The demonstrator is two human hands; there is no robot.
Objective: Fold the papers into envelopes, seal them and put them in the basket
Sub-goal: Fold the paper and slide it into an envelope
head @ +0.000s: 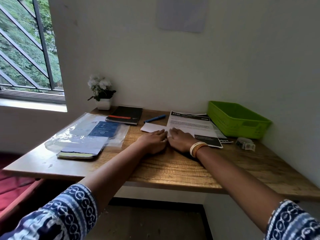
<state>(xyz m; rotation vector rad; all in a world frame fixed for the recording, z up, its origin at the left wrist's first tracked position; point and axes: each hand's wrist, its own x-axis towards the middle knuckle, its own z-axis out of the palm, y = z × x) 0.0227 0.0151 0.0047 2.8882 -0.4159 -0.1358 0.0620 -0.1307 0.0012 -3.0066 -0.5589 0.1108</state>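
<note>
A folded white paper (150,127) lies on the wooden table (173,168), just behind both hands. My left hand (152,141) and my right hand (181,139) lie side by side, palms down, fingers flat on the paper's near edge, hiding part of it. A printed sheet with black bands (190,125) lies to the right, on top of other sheets, and my right hand overlaps it. The green plastic basket (239,118) stands at the table's back right corner, its inside hidden. A roll of stickers or tape (245,143) lies in front of the basket.
A blue pen (155,118) and a black notebook (125,115) lie behind the paper. Clear plastic sleeves with blue booklets (90,134) cover the left side. A potted white flower (102,94) stands at the back left. Walls close the back and right.
</note>
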